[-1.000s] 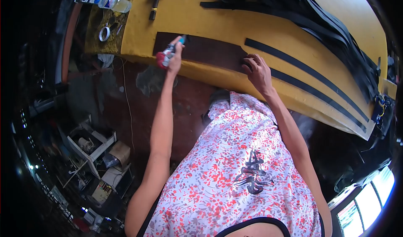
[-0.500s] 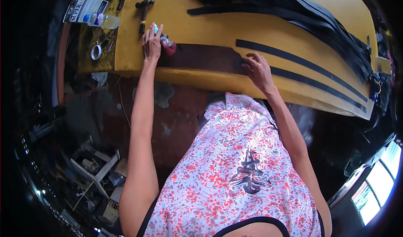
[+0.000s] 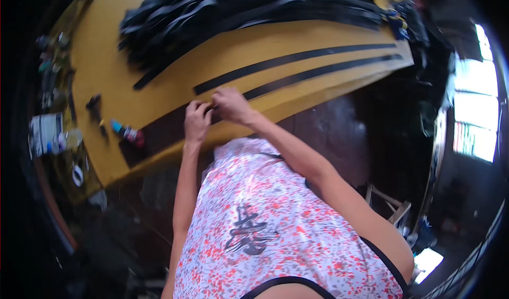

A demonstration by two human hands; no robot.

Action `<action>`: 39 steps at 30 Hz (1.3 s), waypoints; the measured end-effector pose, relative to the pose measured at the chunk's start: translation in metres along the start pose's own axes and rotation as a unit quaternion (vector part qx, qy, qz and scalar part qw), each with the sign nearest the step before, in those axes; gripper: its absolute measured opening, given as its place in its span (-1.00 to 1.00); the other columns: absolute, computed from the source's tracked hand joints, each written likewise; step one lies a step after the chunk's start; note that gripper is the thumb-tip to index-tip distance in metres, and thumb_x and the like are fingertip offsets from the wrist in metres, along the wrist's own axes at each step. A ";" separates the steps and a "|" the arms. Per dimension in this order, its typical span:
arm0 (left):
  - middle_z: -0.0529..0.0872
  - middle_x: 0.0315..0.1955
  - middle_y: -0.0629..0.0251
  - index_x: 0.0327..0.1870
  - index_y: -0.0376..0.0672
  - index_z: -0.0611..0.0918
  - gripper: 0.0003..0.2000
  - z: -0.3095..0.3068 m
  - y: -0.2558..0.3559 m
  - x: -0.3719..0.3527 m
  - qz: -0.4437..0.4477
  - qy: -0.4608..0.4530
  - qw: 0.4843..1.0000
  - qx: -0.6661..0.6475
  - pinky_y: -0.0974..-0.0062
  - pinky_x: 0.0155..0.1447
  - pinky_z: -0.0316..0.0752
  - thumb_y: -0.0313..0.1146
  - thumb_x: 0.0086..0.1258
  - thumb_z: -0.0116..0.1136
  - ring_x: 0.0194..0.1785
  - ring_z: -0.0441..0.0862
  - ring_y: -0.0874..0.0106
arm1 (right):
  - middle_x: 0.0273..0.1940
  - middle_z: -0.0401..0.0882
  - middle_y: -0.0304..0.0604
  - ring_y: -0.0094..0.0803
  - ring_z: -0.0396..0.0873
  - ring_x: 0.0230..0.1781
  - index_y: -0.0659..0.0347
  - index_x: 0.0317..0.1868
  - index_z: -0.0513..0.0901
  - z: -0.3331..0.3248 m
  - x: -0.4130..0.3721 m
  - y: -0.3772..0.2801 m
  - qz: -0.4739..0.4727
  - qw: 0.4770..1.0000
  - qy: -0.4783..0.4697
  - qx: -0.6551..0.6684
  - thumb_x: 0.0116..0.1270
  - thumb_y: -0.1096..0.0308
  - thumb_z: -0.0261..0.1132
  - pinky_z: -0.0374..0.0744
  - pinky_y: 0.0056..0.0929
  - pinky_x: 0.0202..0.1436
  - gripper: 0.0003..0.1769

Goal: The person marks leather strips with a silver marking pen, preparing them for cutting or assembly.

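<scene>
Where the left hand (image 3: 198,123) and right hand (image 3: 232,106) meet, close to the person's body, they cover the right end of a dark brown panel (image 3: 165,129) lying on the yellow table (image 3: 101,50). Its long axis slants from lower left to upper right, roughly along the table's near edge, and the lower black strip (image 3: 318,75) runs on beyond the hands in much the same direction. The panel looks flat, plain and long, with a straight-cut left end. Fingers on both hands are bent inward; I cannot tell whether they pinch anything. The panel's near side lies just beside the table edge, a red-and-teal tool (image 3: 129,134) rests at its left end, and a broad yellow stretch separates it from the bundled black strips (image 3: 249,15).
</scene>
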State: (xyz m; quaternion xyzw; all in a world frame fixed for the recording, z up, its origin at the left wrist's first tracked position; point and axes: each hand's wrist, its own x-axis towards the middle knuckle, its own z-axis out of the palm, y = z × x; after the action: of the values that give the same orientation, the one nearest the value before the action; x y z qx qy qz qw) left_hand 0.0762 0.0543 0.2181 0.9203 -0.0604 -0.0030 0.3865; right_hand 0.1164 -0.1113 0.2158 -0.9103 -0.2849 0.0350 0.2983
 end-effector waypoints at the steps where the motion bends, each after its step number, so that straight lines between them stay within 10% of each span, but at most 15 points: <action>1: 0.60 -0.17 0.15 -0.21 -0.20 0.68 -0.85 0.001 -0.005 0.000 0.000 -0.019 1.000 0.002 0.25 0.02 0.46 -0.42 0.22 0.22 -0.04 0.53 0.15 | -0.27 0.55 -0.04 -0.08 0.55 -0.17 0.20 -0.31 0.55 0.004 -0.002 -0.001 0.011 1.000 -0.008 0.001 0.01 0.21 0.40 0.44 -0.16 -0.09 -0.69; 12: 0.65 -0.50 0.33 -0.28 -0.33 0.66 -0.87 -0.046 -0.005 0.018 -0.165 -0.141 0.967 -0.132 0.58 -0.31 0.45 -0.44 0.30 0.18 -0.43 0.54 0.58 | -0.29 0.61 -0.19 -0.26 0.59 -0.13 0.12 -0.25 0.51 -0.086 -0.060 0.093 0.021 0.988 -0.045 -0.144 0.17 0.36 0.21 0.45 -0.28 -0.05 -0.87; 20: 0.62 -0.57 0.33 -0.36 -0.36 0.65 -0.88 -0.083 -0.036 0.034 -0.250 -0.125 0.960 -0.015 0.57 -0.32 0.43 -0.47 0.21 0.19 -0.46 0.52 0.56 | -0.52 0.53 -0.21 -0.24 0.57 -0.50 0.06 -0.58 0.53 -0.364 -0.222 0.398 0.123 0.886 0.145 -0.422 0.23 0.10 0.26 0.52 -0.26 -0.35 -0.69; 28: 0.62 -0.58 0.27 -0.34 -0.37 0.66 -0.89 -0.086 -0.031 0.063 -0.255 -0.054 0.961 0.095 0.53 -0.37 0.46 -0.50 0.19 0.20 -0.49 0.52 0.53 | -0.29 0.52 -0.18 -0.21 0.52 -0.19 0.08 -0.38 0.53 -0.576 -0.250 0.533 0.182 0.848 0.108 -0.487 0.33 0.18 0.16 0.44 -0.24 -0.08 -0.81; 39: 0.62 -0.60 0.24 -0.39 -0.34 0.66 -0.93 -0.039 -0.002 0.118 -0.307 -0.008 0.944 0.122 0.51 -0.44 0.46 -0.52 0.16 0.20 -0.53 0.53 0.51 | -0.15 0.50 -0.29 -0.39 0.43 -0.01 0.04 -0.27 0.58 -0.561 -0.228 0.667 0.270 0.774 0.015 -0.573 0.35 0.06 0.13 0.30 -0.21 0.23 -0.74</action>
State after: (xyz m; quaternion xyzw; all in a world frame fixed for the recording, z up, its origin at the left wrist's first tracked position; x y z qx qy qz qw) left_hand 0.1954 0.0703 0.2485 0.9343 0.2220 -0.1216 0.2510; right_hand 0.3894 -0.9679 0.2762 -0.9526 0.0099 -0.0689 -0.2962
